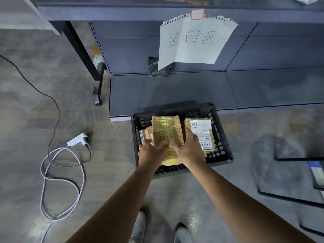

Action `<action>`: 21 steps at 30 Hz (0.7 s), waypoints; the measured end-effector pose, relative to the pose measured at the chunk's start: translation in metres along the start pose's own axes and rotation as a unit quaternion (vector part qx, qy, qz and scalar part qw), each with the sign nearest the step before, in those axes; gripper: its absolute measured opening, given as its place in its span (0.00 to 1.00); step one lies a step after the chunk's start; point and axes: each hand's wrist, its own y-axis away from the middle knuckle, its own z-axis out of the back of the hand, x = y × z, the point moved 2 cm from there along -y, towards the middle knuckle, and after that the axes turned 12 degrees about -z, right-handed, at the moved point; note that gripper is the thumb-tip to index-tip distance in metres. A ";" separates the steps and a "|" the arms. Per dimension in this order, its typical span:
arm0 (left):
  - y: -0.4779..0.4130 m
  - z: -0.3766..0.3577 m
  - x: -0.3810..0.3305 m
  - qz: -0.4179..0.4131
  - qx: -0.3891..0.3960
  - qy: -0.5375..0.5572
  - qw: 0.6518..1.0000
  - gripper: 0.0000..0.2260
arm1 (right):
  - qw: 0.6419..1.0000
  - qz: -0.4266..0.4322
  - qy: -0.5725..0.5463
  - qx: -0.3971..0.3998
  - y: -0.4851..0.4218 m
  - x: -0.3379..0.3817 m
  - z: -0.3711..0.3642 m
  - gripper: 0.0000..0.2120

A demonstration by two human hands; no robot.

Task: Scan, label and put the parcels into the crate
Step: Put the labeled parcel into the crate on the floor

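Cardboard parcel (165, 132), wrapped in glossy yellow tape, hangs over the black plastic crate (221, 137), left hand (151, 151) and right hand (190, 148) curled round its near end; a labelled parcel (201, 134) lies inside. It looks stiff, light, slippery on the tape, so better gripped on bare card

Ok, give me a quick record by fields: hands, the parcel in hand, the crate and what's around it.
held: taped parcel, cardboard with yellow tape, over the crate's middle
left: left hand grips its near left edge
right: right hand grips its right side
crate: black crate on the floor by the shelf
inside: labelled parcel at right, label up; another parcel at left, partly hidden
nearby: paper sign on the shelf; white cable on the floor, left
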 end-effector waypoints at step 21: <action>0.237 0.231 -0.181 -0.243 -0.119 -0.264 0.926 0.43 | 0.992 0.099 0.065 -0.048 0.213 0.104 0.240 0.37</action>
